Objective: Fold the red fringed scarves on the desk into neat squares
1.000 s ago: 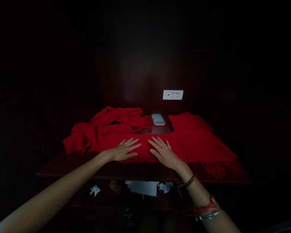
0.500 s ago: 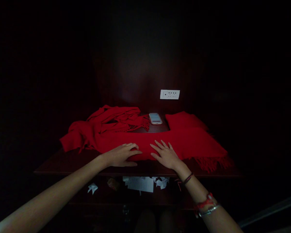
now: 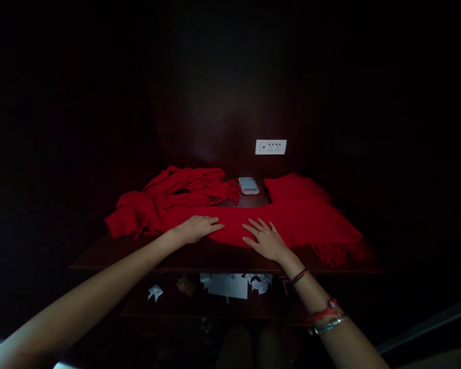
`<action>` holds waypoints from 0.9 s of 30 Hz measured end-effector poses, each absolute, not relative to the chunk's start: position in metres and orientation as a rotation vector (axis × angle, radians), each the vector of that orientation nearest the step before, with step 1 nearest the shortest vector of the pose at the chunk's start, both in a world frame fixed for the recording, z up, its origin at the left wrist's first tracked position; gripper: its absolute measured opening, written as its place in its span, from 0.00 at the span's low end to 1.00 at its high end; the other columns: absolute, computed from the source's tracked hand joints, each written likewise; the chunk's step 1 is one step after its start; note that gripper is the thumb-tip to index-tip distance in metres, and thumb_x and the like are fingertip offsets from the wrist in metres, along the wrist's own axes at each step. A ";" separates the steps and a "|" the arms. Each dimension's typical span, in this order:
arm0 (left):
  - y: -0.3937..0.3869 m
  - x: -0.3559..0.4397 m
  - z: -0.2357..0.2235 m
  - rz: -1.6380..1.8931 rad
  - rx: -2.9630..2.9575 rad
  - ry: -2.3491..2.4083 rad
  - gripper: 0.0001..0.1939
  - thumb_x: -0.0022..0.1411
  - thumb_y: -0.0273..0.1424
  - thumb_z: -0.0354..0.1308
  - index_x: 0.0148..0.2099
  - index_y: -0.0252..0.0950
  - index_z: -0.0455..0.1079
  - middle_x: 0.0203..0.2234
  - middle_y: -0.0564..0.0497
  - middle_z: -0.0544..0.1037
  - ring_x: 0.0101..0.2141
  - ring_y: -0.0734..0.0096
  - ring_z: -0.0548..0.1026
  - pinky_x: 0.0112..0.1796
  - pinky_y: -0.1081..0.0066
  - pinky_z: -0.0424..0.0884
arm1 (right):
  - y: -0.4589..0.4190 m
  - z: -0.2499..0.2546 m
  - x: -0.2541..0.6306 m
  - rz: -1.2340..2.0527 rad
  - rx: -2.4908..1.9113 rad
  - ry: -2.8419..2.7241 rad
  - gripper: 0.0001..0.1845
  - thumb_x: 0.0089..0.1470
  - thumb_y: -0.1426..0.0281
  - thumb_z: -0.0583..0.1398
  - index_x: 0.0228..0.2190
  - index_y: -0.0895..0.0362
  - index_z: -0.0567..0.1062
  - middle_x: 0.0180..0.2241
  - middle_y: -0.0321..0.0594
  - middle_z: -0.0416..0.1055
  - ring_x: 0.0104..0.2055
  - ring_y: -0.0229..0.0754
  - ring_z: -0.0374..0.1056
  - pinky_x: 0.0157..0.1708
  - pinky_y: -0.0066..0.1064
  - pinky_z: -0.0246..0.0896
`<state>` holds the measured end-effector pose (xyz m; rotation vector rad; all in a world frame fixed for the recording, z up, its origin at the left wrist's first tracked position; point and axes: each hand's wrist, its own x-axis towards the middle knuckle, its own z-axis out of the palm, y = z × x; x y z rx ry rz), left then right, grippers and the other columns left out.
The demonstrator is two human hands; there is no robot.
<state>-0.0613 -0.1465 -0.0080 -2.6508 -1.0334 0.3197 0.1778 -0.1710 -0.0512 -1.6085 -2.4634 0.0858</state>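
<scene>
A long red scarf (image 3: 292,220) lies across the dark wooden desk, folded into a band, with fringe at its right end. Its left part runs into a rumpled red heap (image 3: 184,184); whether both are one cloth I cannot tell. My left hand (image 3: 200,228), with a ring on a finger, rests palm down on the band's near edge, fingers stretched to the right. My right hand (image 3: 266,241) lies flat on the band just right of it, fingers spread. Neither hand grasps anything.
Behind the scarf lies a phone (image 3: 249,186), its screen blurred out. A folded red cloth (image 3: 297,188) sits at the back right. A white wall socket (image 3: 271,147) is above. Below the desktop, an open shelf holds papers (image 3: 228,286), crumpled tissue (image 3: 260,283) and a brown item (image 3: 186,287).
My left hand has slid slightly up and away across the scarf, and its fingers lie flatter. My right hand stays spread in nearly the same spot. The view has shifted a little.
</scene>
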 end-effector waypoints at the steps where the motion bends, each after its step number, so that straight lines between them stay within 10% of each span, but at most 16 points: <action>1: -0.143 -0.061 -0.010 0.266 -2.644 -1.026 0.30 0.51 0.16 0.41 0.55 0.43 0.51 0.50 0.46 0.61 0.47 0.62 0.64 0.39 0.68 0.64 | -0.171 -0.052 0.178 0.084 -1.605 -2.456 0.30 0.51 0.49 0.39 0.53 0.47 0.54 0.57 0.37 0.46 0.58 0.48 0.39 0.52 0.47 0.31; 12: -0.123 -0.058 -0.002 -0.055 -2.738 -1.193 0.10 0.53 0.28 0.45 0.39 0.35 0.61 0.33 0.48 0.70 0.33 0.67 0.69 0.35 0.72 0.64 | -0.179 -0.042 0.166 -0.071 -1.193 -2.448 0.27 0.50 0.57 0.50 0.51 0.55 0.58 0.52 0.42 0.56 0.55 0.44 0.47 0.53 0.41 0.36; 27: -0.129 -0.072 0.023 0.269 -2.774 -1.072 0.11 0.55 0.26 0.43 0.37 0.36 0.66 0.29 0.48 0.71 0.30 0.68 0.69 0.29 0.73 0.63 | -0.167 -0.047 0.160 -0.058 -1.372 -2.437 0.14 0.57 0.68 0.44 0.35 0.59 0.67 0.29 0.42 0.70 0.32 0.38 0.67 0.32 0.25 0.57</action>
